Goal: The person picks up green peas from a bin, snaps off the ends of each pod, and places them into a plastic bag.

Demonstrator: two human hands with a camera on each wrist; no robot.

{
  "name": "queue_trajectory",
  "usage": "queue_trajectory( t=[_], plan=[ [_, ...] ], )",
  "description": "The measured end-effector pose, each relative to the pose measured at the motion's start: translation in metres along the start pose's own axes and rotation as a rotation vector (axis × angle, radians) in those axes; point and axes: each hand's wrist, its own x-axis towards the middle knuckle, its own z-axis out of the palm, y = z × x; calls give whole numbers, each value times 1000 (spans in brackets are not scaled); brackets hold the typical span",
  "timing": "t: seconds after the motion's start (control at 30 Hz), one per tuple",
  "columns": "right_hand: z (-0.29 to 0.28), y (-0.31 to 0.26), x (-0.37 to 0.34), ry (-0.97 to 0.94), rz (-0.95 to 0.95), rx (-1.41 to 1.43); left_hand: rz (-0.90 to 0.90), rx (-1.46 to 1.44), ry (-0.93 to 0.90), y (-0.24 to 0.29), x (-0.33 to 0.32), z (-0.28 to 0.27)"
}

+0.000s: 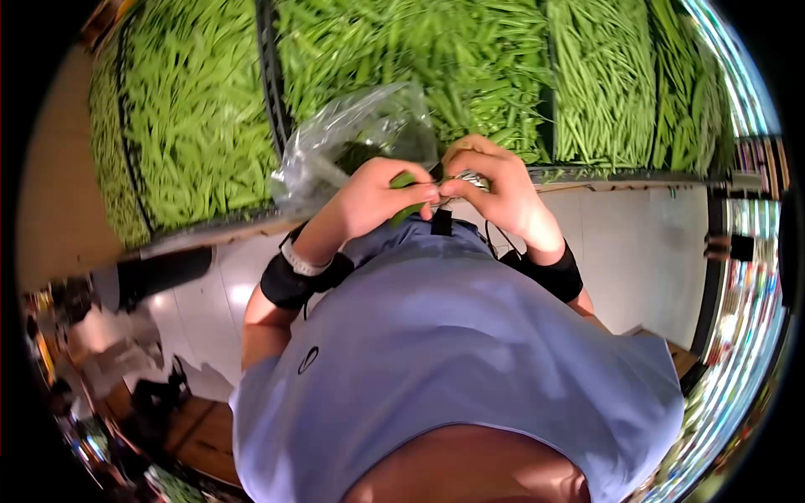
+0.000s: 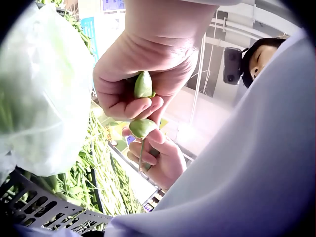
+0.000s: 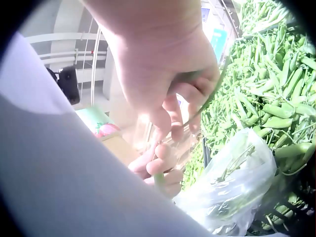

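Note:
Both hands meet in front of the waist, at the near edge of the vegetable stand. My left hand (image 1: 373, 201) grips a green pea pod (image 2: 143, 85) in its curled fingers, the pod's pointed end sticking out. Facing it, my right hand (image 1: 503, 184) pinches with thumb and fingertips at a pod's end (image 2: 142, 128), where a thin strand (image 2: 141, 157) hangs down. In the right wrist view, the right hand's fingertips touch those of the left. Beyond the left hand, a clear plastic bag (image 1: 323, 142) with green pods inside lies on the stand's edge.
Heaps of green pods (image 1: 402, 50) fill the stand, split by dark dividers (image 1: 270, 75); thinner green beans (image 1: 604, 84) lie to the right. A black perforated crate wall (image 2: 37, 202) stands near the bag. Pale floor tiles (image 1: 637, 251) show below, and lit shelves (image 1: 746, 318) at far right.

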Motion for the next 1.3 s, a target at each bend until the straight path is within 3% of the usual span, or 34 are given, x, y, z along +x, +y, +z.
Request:
queue_trajectory(
  t=[0.07, 0.1, 0.23, 0.33, 0.5, 0.6, 0.63, 0.73, 0.87, 0.9, 1.03, 1.13, 1.2, 1.3],
  plan=[
    [-1, -2, -5, -167, 91, 37, 91, -13, -27, -14, -2, 4],
    [-3, -3, -7, -239, 139, 46, 35, 37, -63, -13, -3, 4],
    [-11, -7, -7, -543, 282, 294, 111, 180, -158, -21, -7, 5],
    [-11, -6, -9, -635, 173, 184, -23, 369, -163, -9, -14, 12],
    [-8, -11, -6, -692, -53, 74, 238, 818, -84, -9, -25, 22],
    [-3, -12, -11, -618, -229, 273, 411, 561, -150, -10, -30, 14],
    [1, -14, -11, -554, -348, 275, 432, 550, -139, -12, -32, 13],
    [-3, -25, 3, -397, -504, 103, 422, 152, -28, -20, -27, 14],
    [4, -21, 14, -177, -597, -201, 220, -201, 140, -12, -28, 13],
    [7, -22, 17, -114, -624, -212, 153, -151, 184, -14, -26, 8],
    [20, -26, 22, 133, -562, -156, 262, -244, 296, -5, -26, 7],
    [26, -27, 21, 317, -468, -27, 268, -89, 561, 9, -33, -8],
    [14, -16, 25, 513, -433, -7, 263, -156, 725, 0, -39, -35],
    [-17, 6, 30, 409, -175, 175, 280, -228, 713, 0, -54, -51]
  ],
)
